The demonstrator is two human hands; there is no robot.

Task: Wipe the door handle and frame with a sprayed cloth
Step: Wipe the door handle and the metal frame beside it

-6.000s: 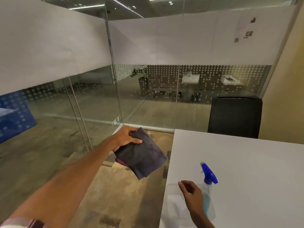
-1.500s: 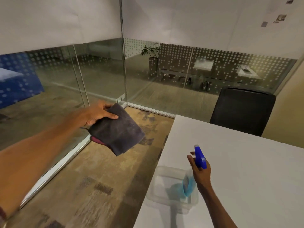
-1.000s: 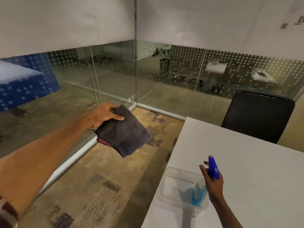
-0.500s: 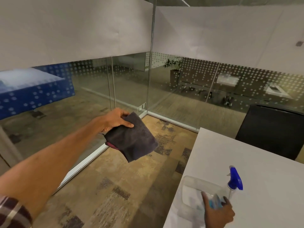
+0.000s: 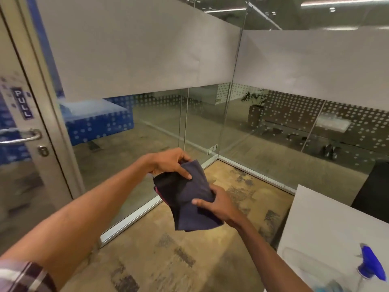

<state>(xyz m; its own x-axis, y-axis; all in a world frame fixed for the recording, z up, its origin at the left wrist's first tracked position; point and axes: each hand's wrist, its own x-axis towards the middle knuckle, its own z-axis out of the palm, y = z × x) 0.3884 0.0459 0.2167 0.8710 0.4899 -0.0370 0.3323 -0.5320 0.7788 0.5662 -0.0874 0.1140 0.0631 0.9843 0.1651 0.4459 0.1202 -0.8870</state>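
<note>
1. Both hands are on the dark folded cloth [image 5: 187, 199], which is held out in mid air over the carpet [image 5: 168, 260], roughly in the middle of the view.
2. The left hand [image 5: 168, 163] pinches the top edge, with the thumb lying flat across the upper face and the fingers curled round behind.
3. The right hand [image 5: 216, 204] grips the lower right side, thumb on top and fingers tucked under. So the hands are close together and clamped on the same cloth, but not touching each other as far as I can see.
4. A bit of pinkish layer peeks out at the left edge of the fold.
5. The door handle [image 5: 21, 137] is way over at the far left. It's a silver lever on the glass door, under a PULL sign [image 5: 23, 104], with a small lock [image 5: 43, 151] just below. It's well apart from the cloth.
6. The door frame [image 5: 48, 106] is the pale upright just right of the handle, between the door and the glass wall [image 5: 147, 127].
7. The spray bottle [image 5: 370, 268], with its blue trigger, sits in the bottom right corner on the white table [image 5: 328, 228], beside a clear tub [image 5: 294, 262]. It's pretty blurry.
</note>
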